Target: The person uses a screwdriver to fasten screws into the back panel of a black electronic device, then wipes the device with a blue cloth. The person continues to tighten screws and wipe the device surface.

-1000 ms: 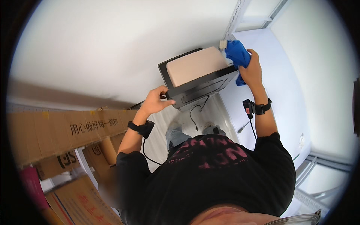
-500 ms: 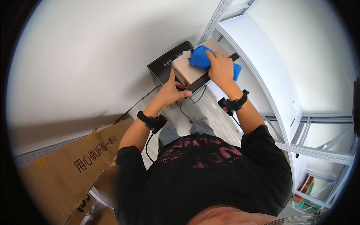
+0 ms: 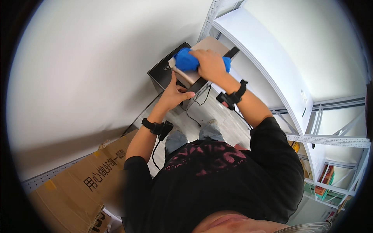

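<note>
My right hand (image 3: 211, 66) is closed on a blue cloth (image 3: 185, 59), pressed against the top of a beige block-shaped piece (image 3: 211, 44). Part of the cloth sticks out on the hand's right side. The beige piece sits on a black boxy unit (image 3: 158, 74) with a row of small round marks on top. A small whitish bit (image 3: 172, 62) shows at the cloth's left edge. At the unit's near side is my left hand (image 3: 173, 94), index finger and thumb spread apart, touching the near edge; its other fingers are partly hidden.
White metal shelving (image 3: 268, 66) rises close on the right. A plain white wall (image 3: 97, 58) stands on the left. A large cardboard box (image 3: 77, 178) lies at lower left. A black cable (image 3: 192, 112) runs down from the unit to the floor.
My right hand and the blue cloth have moved left across the beige piece to its left edge. My left hand stays at the near edge. The whole view has shifted slightly.
</note>
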### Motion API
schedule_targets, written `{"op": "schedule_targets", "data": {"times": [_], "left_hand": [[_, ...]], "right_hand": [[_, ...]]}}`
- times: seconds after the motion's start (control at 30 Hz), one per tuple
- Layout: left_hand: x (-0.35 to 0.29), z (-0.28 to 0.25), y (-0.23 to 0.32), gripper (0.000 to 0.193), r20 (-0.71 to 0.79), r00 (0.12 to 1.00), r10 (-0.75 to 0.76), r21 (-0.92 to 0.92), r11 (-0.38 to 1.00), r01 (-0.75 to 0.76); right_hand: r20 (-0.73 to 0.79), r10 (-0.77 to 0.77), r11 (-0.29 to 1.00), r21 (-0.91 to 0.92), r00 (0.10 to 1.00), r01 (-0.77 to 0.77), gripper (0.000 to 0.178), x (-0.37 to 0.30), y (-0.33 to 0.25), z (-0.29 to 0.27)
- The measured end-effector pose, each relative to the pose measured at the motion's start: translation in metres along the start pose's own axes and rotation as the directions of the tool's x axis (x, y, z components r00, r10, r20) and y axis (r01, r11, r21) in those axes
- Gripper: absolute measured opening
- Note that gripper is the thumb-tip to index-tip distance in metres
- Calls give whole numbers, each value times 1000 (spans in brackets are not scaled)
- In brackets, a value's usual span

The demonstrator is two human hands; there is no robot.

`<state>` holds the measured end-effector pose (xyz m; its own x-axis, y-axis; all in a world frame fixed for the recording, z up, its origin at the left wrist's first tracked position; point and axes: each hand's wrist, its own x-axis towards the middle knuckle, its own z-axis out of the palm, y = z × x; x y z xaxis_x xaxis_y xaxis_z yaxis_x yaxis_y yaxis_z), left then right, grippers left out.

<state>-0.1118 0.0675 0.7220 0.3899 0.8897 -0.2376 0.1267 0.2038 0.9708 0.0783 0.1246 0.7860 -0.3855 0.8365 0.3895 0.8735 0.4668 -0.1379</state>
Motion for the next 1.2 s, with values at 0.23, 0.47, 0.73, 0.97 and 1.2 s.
{"op": "schedule_targets", "data": {"times": [0.23,0.47,0.73,0.97,1.2], "left_hand": [[0,-2,4,125,9,1000,1,40,999,-1],[3,-3,8,120,29,1000,-14,-15,1000,14],[9,-4,6,97,111,993,27,-30,999,-24],[4,1,10,114,85,996,11,27,1000,-13],[2,5,7,117,44,999,-19,105,994,14]], "right_hand": [[54,349,919,-215,935,-331,41,38,80,-5],[-46,237,949,-206,971,-241,44,29,75,-2],[-1,-6,995,102,1000,6,51,-36,-23,-23],[-140,-58,974,210,988,87,54,-46,16,-14],[-239,170,984,-10,956,-177,50,-24,113,-14]]}}
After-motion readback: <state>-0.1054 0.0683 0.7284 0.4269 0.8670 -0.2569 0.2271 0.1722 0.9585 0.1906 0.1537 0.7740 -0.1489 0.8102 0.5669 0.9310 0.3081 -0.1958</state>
